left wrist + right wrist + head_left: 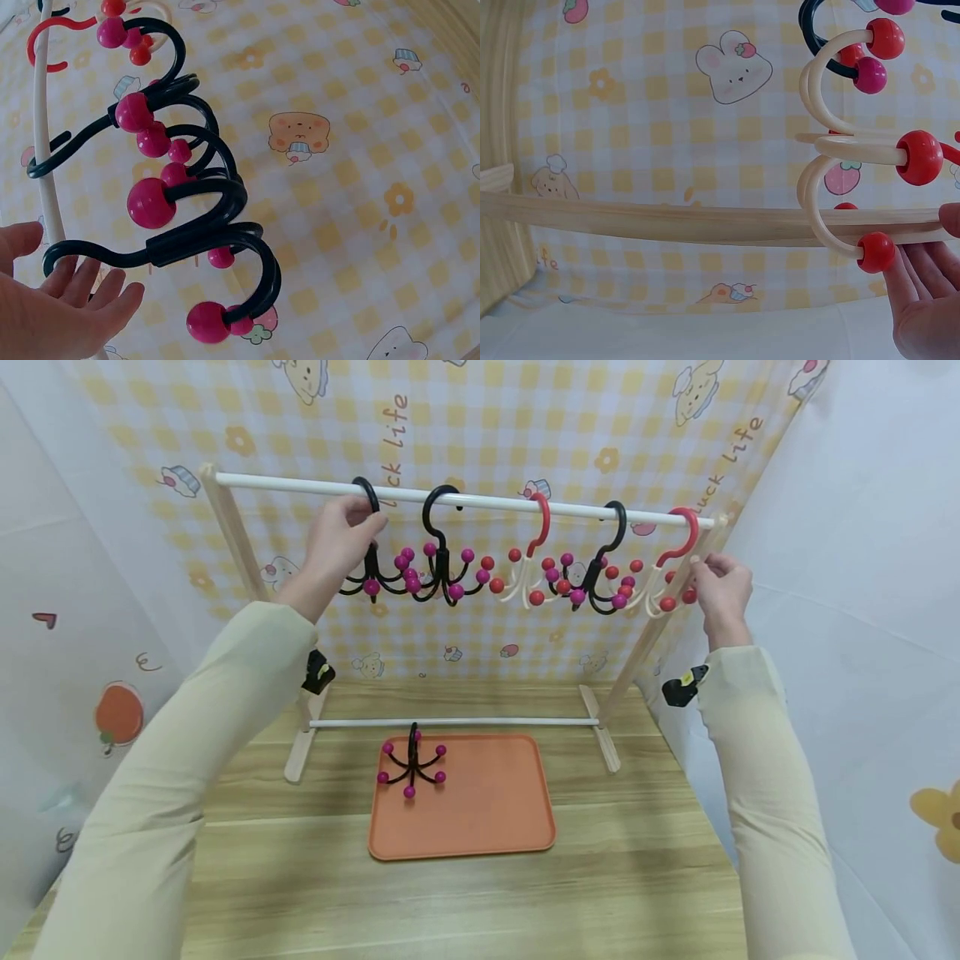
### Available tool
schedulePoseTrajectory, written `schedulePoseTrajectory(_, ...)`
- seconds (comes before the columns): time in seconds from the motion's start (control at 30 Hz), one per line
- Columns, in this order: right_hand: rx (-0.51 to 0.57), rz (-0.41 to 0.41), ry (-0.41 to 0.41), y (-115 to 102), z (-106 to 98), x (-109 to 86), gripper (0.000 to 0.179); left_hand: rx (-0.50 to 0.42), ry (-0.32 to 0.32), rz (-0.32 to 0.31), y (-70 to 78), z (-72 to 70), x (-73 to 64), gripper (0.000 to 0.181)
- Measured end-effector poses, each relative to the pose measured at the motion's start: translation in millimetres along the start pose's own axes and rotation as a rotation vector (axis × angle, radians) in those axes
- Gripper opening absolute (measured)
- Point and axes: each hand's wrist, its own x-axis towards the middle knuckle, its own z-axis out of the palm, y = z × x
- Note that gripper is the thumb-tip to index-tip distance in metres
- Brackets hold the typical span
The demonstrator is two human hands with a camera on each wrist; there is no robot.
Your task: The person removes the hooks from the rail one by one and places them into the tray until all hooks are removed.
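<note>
My left hand (341, 539) is at the rail's left part, by the hook of the leftmost black octopus-style hanger (371, 564). In the left wrist view the thumb stands apart from the hook, while the fingers (79, 285) touch it. That hanger has magenta balls on its curved arms, and its hook lies over the white rail (292, 484). My right hand (725, 589) holds the wooden right post (667, 223) of the rack, its thumb on one side and fingers on the other. Beside it hangs a cream hanger (656, 589) with a red hook and red balls.
Further along the rail hang two black hangers (442, 564) (592, 572) and another cream one (528, 577). On the wooden table (465, 910), an orange tray (487, 793) bears one black hanger (412, 764). A lower white bar (480, 722) crosses behind the tray.
</note>
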Motion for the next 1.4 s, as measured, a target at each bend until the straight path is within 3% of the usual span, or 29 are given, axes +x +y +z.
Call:
schedulePoseTrajectory(0.2, 0.01, 0.002, -0.005, 0.5, -0.2, 0.1, 0.049, -0.029, 0.073, -0.008, 0.7, 0.6, 4.2, 0.034)
schedulePoseTrajectory(0.37, -0.002, 0.005, -0.005, 0.1, -0.3, 0.5, 0.049, -0.046, 0.073, -0.02, 1.7, -0.5, 3.4, 0.031)
schedulePoseTrajectory(0.67, -0.002, 0.003, -0.004, -0.6, 0.9, -0.7, 0.048, -0.112, 0.095, 0.025, 8.8, -10.9, -2.3, 0.029)
schedulePoseTrajectory(0.87, -0.006, 0.005, -0.005, -1.1, 1.4, -1.6, 0.048, -0.236, 0.115, 0.04, 17.6, -24.2, -5.5, 0.024)
schedulePoseTrajectory(1.03, -0.006, 0.0, -0.001, -1.4, 1.4, -2.2, 0.048, -0.336, 0.092, 0.036, 22.3, -32.9, -12.2, 0.023)
schedulePoseTrajectory(1.17, 0.001, -0.003, 0.003, -1.1, 1.2, -2.9, 0.048, -0.397, 0.064, 0.011, 18.3, -33.5, -20.8, 0.028)
schedulePoseTrajectory(1.4, -0.002, -0.002, 0.001, -0.8, 0.1, -2.8, 0.047, -0.468, 0.014, -0.043, -4.3, -25.1, -29.7, 0.029)
